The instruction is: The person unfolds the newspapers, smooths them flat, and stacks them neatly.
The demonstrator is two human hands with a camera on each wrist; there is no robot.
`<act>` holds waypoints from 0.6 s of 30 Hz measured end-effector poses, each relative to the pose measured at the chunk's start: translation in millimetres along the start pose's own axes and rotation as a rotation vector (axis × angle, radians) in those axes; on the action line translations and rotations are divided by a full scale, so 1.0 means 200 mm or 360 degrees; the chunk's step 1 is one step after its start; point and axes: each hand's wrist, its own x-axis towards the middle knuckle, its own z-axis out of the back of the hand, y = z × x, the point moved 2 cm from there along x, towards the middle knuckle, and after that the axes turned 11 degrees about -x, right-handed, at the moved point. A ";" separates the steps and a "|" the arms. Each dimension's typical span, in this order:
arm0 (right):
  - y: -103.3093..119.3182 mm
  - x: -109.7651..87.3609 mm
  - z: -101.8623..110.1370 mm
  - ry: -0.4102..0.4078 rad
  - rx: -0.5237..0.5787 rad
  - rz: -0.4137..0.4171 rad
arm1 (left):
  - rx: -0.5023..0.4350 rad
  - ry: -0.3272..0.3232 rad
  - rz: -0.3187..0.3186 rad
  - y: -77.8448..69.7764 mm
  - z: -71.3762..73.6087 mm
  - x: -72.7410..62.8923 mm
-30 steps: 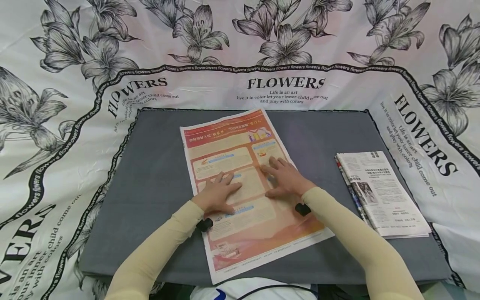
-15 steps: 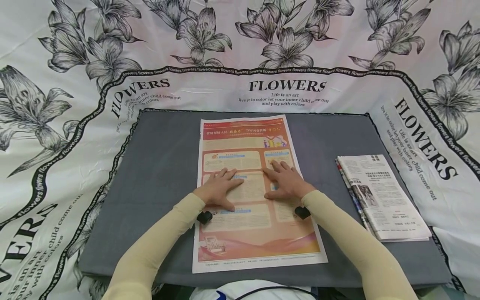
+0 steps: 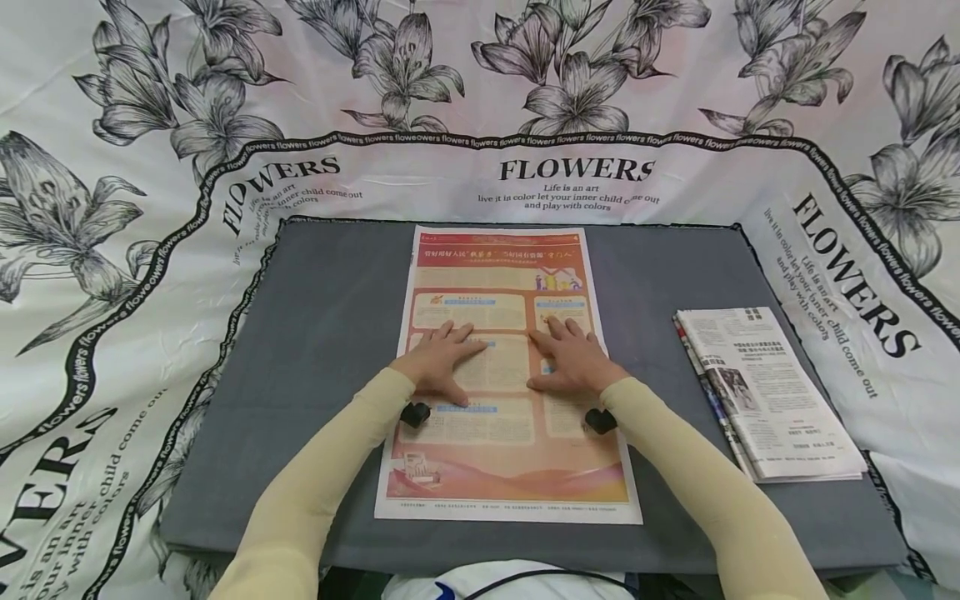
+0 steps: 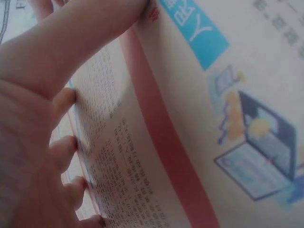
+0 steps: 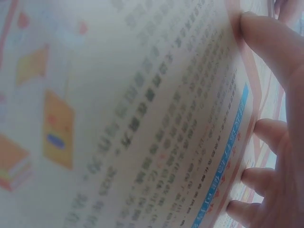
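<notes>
A red and orange newspaper page [image 3: 487, 467] lies flat and nearly straight at the middle of the grey table. My left hand [image 3: 437, 364] rests on its left side with fingers spread. On its right side my right hand [image 3: 573, 360] touches the page, fingers likewise spread. In the left wrist view the fingertips press on the printed newspaper page [image 4: 137, 156], near a laptop drawing. The right wrist view shows the other hand's fingertips [image 5: 247, 175] on the paper beside a blue heading strip. Under the palms the print is hidden.
A folded stack of newspapers [image 3: 772, 392] lies on the right of the grey table [image 3: 300, 333]. A white cloth with black flower prints [image 3: 573, 92] surrounds the tabletop. The person's white garment [image 3: 495, 579] shows at the near edge.
The newspaper page has turned from a slant to nearly straight, its lower end swinging left and its top right. Last, it shifted slightly away from me. Both hands stayed spread on it.
</notes>
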 end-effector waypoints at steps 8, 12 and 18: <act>-0.03 0.02 0.01 0.0014 0.0034 -0.0020 | 0.0036 0.0020 0.0019 -0.02 0.03 0.03; -0.04 0.03 0.01 0.0007 0.0036 -0.0028 | 0.0021 0.0013 0.0034 -0.02 0.04 0.04; -0.04 0.04 0.00 0.0019 0.0073 -0.0039 | 0.0007 0.0013 0.0043 -0.02 0.04 0.03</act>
